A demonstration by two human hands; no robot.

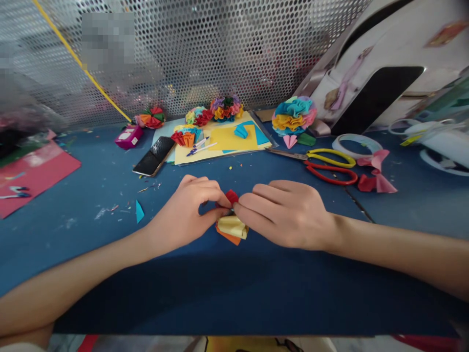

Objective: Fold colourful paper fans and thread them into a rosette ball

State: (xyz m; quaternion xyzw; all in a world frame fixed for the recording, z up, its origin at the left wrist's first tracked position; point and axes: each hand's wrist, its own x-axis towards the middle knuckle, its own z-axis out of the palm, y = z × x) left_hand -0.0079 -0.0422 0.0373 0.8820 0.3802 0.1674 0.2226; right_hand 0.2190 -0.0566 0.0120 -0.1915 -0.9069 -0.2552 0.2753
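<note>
Between my two hands, low over the blue table (205,293), is a small folded paper piece (233,226) with pale yellow and orange layers towards me and red behind. My left hand (196,208) pinches its middle between thumb and forefinger. From the other side, the closed fingers of my right hand (284,210) meet it at the same spot. The fingertips hide the pinched middle. Past the right hand lie scissors (331,164) with one yellow and one red handle loop. A small blue paper scrap (139,211) rests left of my left hand.
Crinkled paper flowers (294,116) and coloured sheets (234,138) with pens (201,148) lie at the back. A phone (154,155) and purple box (128,137) are left of them. Tape (357,146), pink paper pieces (377,172) and a white bag (395,49) stand right. A perforated metal panel (205,49) rises behind.
</note>
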